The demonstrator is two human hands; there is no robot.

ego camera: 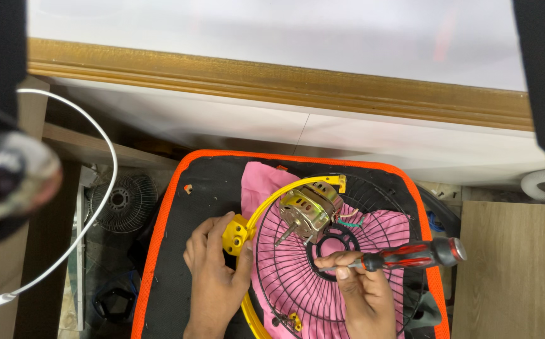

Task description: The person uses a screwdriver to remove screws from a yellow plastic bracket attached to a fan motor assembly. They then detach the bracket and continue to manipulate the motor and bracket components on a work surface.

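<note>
Hands over black mat (178,251) with orange border, seen from head camera. Left hand (212,270) resting near mat's left-middle, thumb and fingers clamped on yellow plastic bracket block (235,233) with two round holes. Block joined to yellow curved bracket (288,188), arching up and right toward mat's far edge, ending in small flat tab; lower stretch running down past left wrist toward mat's near edge. Right hand (363,292) at mat's near-right, fingers closed round red-and-black screwdriver (404,255), handle pointing right past orange border, metal shaft hidden under fingertips, tip not visible. Fan motor (310,210), brass-coloured with copper windings, sitting tilted inside bracket arc near mat centre, shaft pointing down-left, coloured wires trailing off right side. Black wire fan guard (297,276) lying flat under motor, round hub ring just above right hand's fingers. Pink cloth (260,182) spread beneath guard, showing through wires. Off mat on left: second small black fan grille (125,201) on floor, white cable (96,207) looping past. White panel with wooden trim (285,85) along far side.
</note>
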